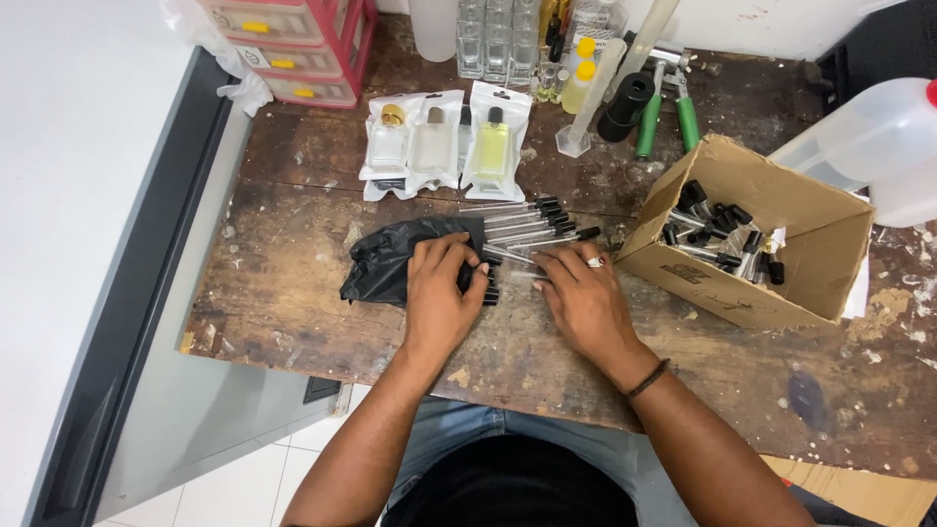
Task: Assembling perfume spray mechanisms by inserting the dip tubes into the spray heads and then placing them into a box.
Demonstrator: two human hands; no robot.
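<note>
Lying side by side just right of the black plastic bag (390, 259), slim clear vials (527, 226) point black caps right, toward the cardboard box (771, 283). Left hand (439, 293) rests flat, gripping nothing; right hand (584, 293) fingers a vial, nearer.

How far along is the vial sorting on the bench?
Looks done: a row of clear vials with black caps lies lined up beside the black plastic bag. In hand: left hand and right hand rest on vials at the row's near end. Left: more vials sit loose in the cardboard box.
</note>
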